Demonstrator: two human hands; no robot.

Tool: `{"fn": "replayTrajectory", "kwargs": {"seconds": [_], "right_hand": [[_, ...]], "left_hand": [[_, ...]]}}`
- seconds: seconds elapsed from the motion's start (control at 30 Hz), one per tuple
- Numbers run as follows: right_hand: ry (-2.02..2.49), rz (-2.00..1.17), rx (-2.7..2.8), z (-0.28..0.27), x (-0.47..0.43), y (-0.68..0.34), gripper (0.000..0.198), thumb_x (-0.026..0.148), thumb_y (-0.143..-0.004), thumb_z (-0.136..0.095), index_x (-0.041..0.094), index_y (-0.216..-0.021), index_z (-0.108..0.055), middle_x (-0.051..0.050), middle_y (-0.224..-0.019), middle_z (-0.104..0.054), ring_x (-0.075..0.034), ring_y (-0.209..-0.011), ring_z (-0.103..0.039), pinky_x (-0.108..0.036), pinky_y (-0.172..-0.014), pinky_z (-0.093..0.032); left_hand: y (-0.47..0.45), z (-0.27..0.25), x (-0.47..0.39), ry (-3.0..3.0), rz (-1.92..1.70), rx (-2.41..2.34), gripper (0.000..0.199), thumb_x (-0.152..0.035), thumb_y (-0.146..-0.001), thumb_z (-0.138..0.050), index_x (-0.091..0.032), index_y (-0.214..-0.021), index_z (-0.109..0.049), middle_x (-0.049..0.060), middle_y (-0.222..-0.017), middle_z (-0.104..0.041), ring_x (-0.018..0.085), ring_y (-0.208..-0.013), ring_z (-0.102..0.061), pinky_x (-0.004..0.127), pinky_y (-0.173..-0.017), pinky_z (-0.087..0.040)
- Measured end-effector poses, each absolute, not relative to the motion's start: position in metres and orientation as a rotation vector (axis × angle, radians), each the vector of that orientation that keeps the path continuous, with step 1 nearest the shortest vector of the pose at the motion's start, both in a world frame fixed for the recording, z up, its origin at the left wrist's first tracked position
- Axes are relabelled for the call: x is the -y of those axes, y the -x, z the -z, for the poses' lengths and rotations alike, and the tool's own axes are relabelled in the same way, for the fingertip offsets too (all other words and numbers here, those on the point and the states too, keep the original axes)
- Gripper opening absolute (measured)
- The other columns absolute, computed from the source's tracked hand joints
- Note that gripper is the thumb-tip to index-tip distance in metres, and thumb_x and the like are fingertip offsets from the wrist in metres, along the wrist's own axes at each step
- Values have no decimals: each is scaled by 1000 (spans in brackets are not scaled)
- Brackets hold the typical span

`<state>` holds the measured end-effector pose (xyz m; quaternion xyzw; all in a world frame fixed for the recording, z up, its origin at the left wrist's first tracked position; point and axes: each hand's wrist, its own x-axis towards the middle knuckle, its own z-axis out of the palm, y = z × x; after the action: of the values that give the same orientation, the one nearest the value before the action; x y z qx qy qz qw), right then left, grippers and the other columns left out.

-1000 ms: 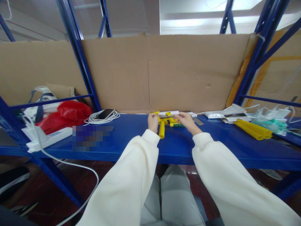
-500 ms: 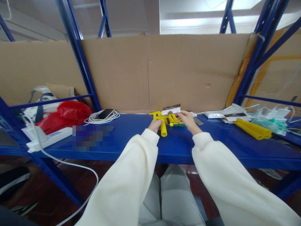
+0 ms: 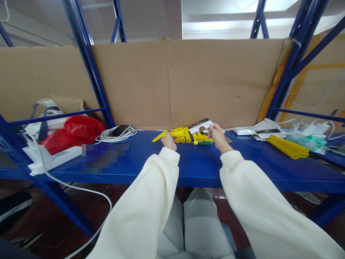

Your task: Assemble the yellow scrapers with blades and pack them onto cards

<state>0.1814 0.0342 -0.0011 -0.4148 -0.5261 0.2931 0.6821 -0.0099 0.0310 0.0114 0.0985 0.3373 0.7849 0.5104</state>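
Observation:
My left hand (image 3: pixel 169 141) is closed around a yellow tube (image 3: pixel 159 136), whose narrow end points left and down. In my right hand (image 3: pixel 219 138), the fingers pinch the edge of a black-and-white card (image 3: pixel 201 126), which is held at a slant. Between the hands, several yellow tubes (image 3: pixel 182 139) lie in a row on the blue shelf, partly behind the card. In front of them rests a green-and-yellow handle (image 3: pixel 203 142), perhaps of a screwdriver; its far end is not clear.
On the left, a phone (image 3: pixel 121 130) sits on a coiled white cable (image 3: pixel 104 138), near a red plastic bag (image 3: pixel 78 131) and a white power strip (image 3: pixel 60 158). Rolled yellow sheets (image 3: pixel 288 147) and white packets (image 3: pixel 244 131) lie right. A cardboard panel (image 3: pixel 215 82) stands behind.
The yellow tube in my left hand has swung from pointing toward me to pointing left. My right hand has lifted the card and drawn it slightly right.

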Motion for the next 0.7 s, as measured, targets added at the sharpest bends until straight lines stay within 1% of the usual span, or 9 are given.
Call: {"fn": "replayTrajectory", "kwargs": {"seconds": [0.13, 0.23, 0.37, 0.47, 0.53, 0.6, 0.7], "right_hand": [[851, -758, 1214, 1, -31, -179, 39, 46, -88, -64, 23, -68, -39, 9, -54, -38, -6, -40, -36, -19, -40, -30], [806, -898, 1270, 1, -27, -175, 43, 51, -83, -70, 23, -69, -40, 9, -55, -40, -6, -42, -37, -19, -41, -31], [834, -1020, 1381, 2, -20, -170, 42, 53, -76, -76, 21, -70, -49, 8, -55, -48, -7, -44, -43, -20, -43, -34], [894, -1052, 1459, 2, -14, -168, 37, 50, -73, -79, 20, -72, -57, 5, -57, -57, -8, -47, -50, -20, -46, -39], [925, -1076, 1497, 2, -11, -168, 34, 46, -73, -81, 19, -73, -60, 2, -59, -62, -9, -50, -54, -20, -49, -43], [940, -1095, 1511, 1, -10, -169, 32, 44, -74, -81, 18, -73, -62, 0, -59, -65, -10, -52, -58, -21, -52, -45], [938, -1113, 1502, 1, -11, -170, 30, 43, -75, -80, 18, -72, -64, -1, -61, -67, -10, -55, -61, -21, -55, -47]], "left_hand": [[10, -10, -33, -188, -1914, -859, 12, -8, -93, -52, -19, -89, -53, 1, -86, -61, 11, -70, -64, 20, -58, -53], [10, -9, -33, -213, -1900, -919, 9, -9, -94, -52, -18, -91, -54, 2, -90, -62, 11, -71, -65, 21, -58, -54], [8, -9, -31, -277, -1856, -938, 9, -8, -91, -55, -16, -89, -58, 1, -79, -62, 11, -63, -63, 21, -54, -52], [5, -8, -27, -423, -1709, -933, 10, -4, -85, -59, -14, -84, -62, 0, -67, -62, 11, -54, -59, 20, -51, -49], [5, -8, -25, -517, -1625, -903, 9, -5, -84, -61, -13, -81, -63, 0, -63, -62, 10, -50, -57, 20, -50, -48], [4, -8, -24, -544, -1599, -876, 8, -7, -85, -62, -13, -80, -65, 2, -63, -64, 11, -51, -59, 21, -52, -49], [4, -8, -24, -498, -1587, -864, 9, -11, -88, -59, -12, -83, -67, 6, -70, -70, 15, -60, -66, 26, -60, -54]]}}
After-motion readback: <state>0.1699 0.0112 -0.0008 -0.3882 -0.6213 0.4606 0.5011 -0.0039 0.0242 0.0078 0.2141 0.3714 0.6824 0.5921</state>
